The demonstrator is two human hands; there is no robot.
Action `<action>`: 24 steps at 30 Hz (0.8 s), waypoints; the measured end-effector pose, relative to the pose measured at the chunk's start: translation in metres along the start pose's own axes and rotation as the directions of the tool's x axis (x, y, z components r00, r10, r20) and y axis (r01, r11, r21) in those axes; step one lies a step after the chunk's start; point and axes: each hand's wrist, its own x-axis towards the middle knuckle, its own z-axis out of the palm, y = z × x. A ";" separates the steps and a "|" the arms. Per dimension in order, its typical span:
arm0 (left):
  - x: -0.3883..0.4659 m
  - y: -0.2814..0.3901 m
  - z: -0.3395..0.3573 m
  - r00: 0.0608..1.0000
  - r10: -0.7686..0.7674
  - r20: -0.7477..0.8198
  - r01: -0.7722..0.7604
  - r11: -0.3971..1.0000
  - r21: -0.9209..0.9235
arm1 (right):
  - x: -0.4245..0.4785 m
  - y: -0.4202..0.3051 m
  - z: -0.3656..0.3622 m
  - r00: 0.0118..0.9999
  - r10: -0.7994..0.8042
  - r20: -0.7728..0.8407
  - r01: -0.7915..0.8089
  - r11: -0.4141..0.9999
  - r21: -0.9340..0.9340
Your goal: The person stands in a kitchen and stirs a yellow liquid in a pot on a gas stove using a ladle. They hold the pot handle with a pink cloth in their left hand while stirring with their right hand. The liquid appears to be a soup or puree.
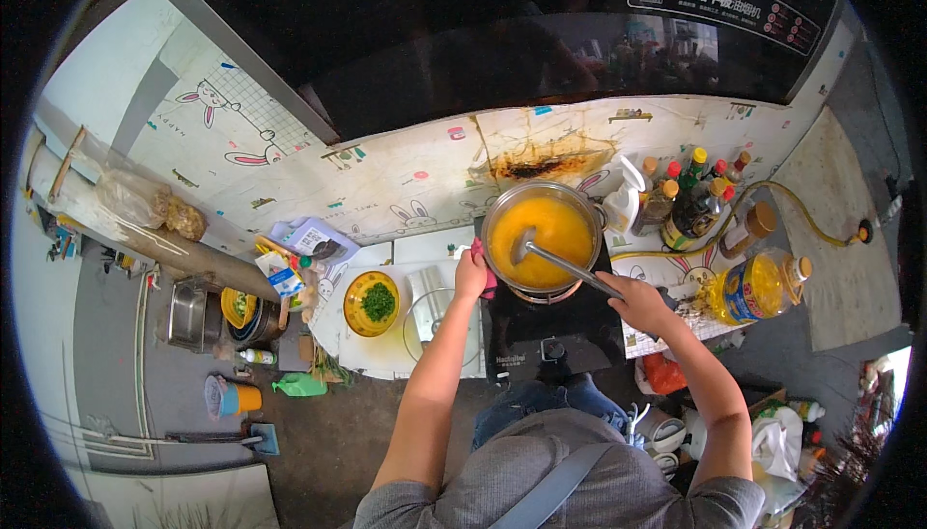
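Observation:
A steel pot (489, 262) of orange-yellow liquid (554, 221) stands on a black gas stove (558, 326). My left hand (471, 277) grips a dark pink cloth (490, 284) against the pot's left side; the pot handle there is hidden. In my right hand (641, 303) is the handle of a metal ladle (558, 260), its bowl partly sunk in the liquid. Left of the stove, a yellow patterned bowl (355, 320) holds chopped green herbs (378, 302). Between that bowl and my left forearm lies a round glass lid (416, 326), partly covered by the arm.
A white spray bottle (623, 199) and several sauce bottles (688, 218) crowd the counter's right side. Near its edge stands a large oil bottle (753, 286). A yellow gas hose (804, 219) curves past them. The black range hood (463, 37) overhangs the stove.

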 end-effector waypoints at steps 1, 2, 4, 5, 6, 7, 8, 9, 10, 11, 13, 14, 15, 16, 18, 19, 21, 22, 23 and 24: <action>0.000 0.000 0.000 1.000 -0.006 0.002 0.006 1.000 0.000 | 0.002 -0.001 0.001 1.000 -0.008 -0.001 0.008 1.000 0.014; 0.000 0.000 0.000 1.000 -0.005 0.005 0.005 1.000 -0.008 | 0.004 -0.001 0.002 1.000 -0.016 -0.002 0.016 1.000 0.027; 0.000 0.001 0.000 1.000 -0.003 0.012 0.003 1.000 -0.027 | 0.007 0.002 0.008 0.999 -0.025 -0.024 0.026 0.999 0.027; 0.000 0.002 0.000 1.000 -0.007 0.012 0.008 1.000 -0.022 | 0.008 0.003 0.010 0.999 -0.030 -0.035 0.030 0.999 0.026; 0.000 0.003 0.000 1.000 -0.014 0.011 0.014 1.000 -0.016 | 0.010 0.001 0.009 0.998 -0.046 -0.053 0.048 0.998 0.036; -0.001 0.003 0.000 1.000 -0.021 0.010 0.021 1.000 -0.011 | 0.011 -0.003 0.009 0.996 -0.063 -0.070 0.066 0.997 0.045; -0.001 0.004 -0.001 1.000 -0.016 0.011 0.016 1.000 -0.013 | 0.013 -0.006 0.008 0.993 -0.079 -0.088 0.084 0.995 0.053; -0.001 0.004 -0.001 1.000 -0.012 0.011 0.012 1.000 -0.015 | 0.015 -0.009 0.007 0.993 -0.082 -0.083 0.087 0.995 0.056; -0.001 0.004 -0.001 1.000 -0.007 0.012 0.007 1.000 -0.016 | 0.018 -0.012 0.007 0.993 -0.085 -0.079 0.089 0.994 0.059; -0.001 0.003 -0.002 1.000 0.007 0.008 -0.006 1.000 -0.026 | 0.020 -0.015 0.007 0.993 -0.088 -0.074 0.092 0.994 0.062; 0.000 0.002 -0.001 0.999 0.035 0.000 -0.035 0.998 -0.045 | 0.022 -0.020 0.007 0.990 -0.106 -0.092 0.112 0.992 0.065; 0.000 0.001 -0.001 0.999 0.033 0.003 -0.033 0.998 -0.047 | 0.024 -0.023 0.007 0.988 -0.115 -0.101 0.122 0.990 0.066; -0.001 0.002 -0.002 0.999 0.031 0.006 -0.031 0.998 -0.050 | 0.024 -0.028 0.006 0.989 -0.109 -0.101 0.114 0.992 0.044; -0.001 0.002 -0.002 1.000 0.030 0.009 -0.029 0.998 -0.052 | 0.024 -0.033 0.005 0.989 -0.104 -0.102 0.107 0.994 0.022; 0.002 -0.001 -0.001 0.999 0.036 0.020 -0.035 0.999 -0.040 | 0.024 -0.040 0.008 0.986 -0.120 -0.112 0.117 0.993 -0.027; 0.002 -0.002 -0.001 0.999 0.040 0.025 -0.039 0.999 -0.034 | 0.025 -0.043 0.010 0.982 -0.141 -0.123 0.135 0.989 -0.054; 0.001 -0.001 -0.001 0.996 0.092 -0.007 -0.092 0.995 -0.027 | 0.027 -0.047 0.011 0.979 -0.174 -0.108 0.162 0.980 -0.112; 0.000 0.001 -0.001 0.993 0.119 -0.021 -0.119 0.993 -0.023 | 0.028 -0.050 0.011 0.979 -0.184 -0.084 0.171 0.975 -0.142; 0.001 0.001 0.000 0.993 0.114 -0.014 -0.114 0.993 -0.008 | 0.029 -0.051 0.011 0.979 -0.194 -0.059 0.182 0.968 -0.171; 0.001 0.000 -0.001 0.994 0.108 -0.009 -0.108 0.994 0.006 | 0.029 -0.052 0.011 0.978 -0.204 -0.036 0.193 0.962 -0.194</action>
